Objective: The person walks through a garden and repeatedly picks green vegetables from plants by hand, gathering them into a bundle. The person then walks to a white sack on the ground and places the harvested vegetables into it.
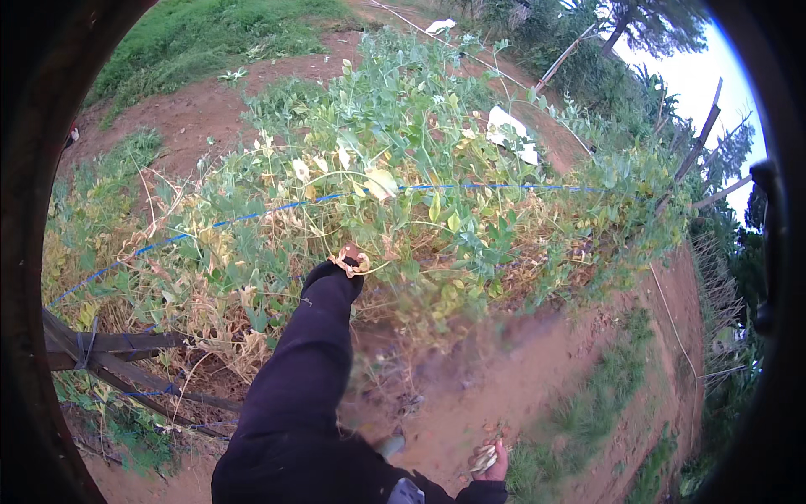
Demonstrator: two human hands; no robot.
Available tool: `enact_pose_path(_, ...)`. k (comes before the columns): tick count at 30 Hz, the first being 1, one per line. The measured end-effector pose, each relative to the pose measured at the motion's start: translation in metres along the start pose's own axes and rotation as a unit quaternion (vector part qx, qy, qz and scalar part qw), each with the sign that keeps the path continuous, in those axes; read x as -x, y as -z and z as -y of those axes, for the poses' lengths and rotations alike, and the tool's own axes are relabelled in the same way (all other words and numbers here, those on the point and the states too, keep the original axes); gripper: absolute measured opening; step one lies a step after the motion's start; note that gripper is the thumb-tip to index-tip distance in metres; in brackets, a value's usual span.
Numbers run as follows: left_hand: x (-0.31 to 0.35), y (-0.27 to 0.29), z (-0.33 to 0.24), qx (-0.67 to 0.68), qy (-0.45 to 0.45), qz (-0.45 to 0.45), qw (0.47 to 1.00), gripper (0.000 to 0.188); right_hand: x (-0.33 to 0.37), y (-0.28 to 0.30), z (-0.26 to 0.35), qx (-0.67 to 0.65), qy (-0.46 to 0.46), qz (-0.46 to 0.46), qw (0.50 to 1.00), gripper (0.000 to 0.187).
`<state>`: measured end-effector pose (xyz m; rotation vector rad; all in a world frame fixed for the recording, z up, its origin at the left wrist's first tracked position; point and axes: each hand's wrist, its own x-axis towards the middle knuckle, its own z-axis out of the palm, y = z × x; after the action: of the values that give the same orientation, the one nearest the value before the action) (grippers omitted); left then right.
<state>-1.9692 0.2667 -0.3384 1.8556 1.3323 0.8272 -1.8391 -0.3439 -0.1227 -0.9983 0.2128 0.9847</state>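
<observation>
My left arm, in a dark sleeve, stretches up into the pea plants point(403, 126). Only a small part of my left hand point(351, 254) shows past the cuff. A dry, curled yellow leaf lies across it and its fingers are hidden among stems, so their grip cannot be made out. Low in the view, by my body, my right hand point(499, 460) is closed around several pale, dry-looking pea pods point(483, 459). The plants mix green leaves with much yellow, withered foliage.
A blue string point(285, 206) runs across the plants. Crossed wooden poles point(109, 357), tied together, stand at the left. Reddish bare soil point(520, 378) and grass point(579, 428) lie at the lower right. White sheeting point(508, 130) lies beyond the row, and leaning poles point(701, 134) rise at the right.
</observation>
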Motion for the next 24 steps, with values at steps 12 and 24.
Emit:
enact_pose_path(12, -0.057, -0.045, 0.038, 0.077, -0.002, -0.006, 0.997, 0.034, -0.012, -0.023, -0.035, 0.128, -0.059, 0.013, 0.990, 0.027)
enact_pose_path(24, 0.041, 0.096, -0.062, -0.185, -0.233, 0.045, 0.954, 0.012, -0.052, -0.121, -0.055, 0.298, -0.102, 0.084, 0.946, 0.029)
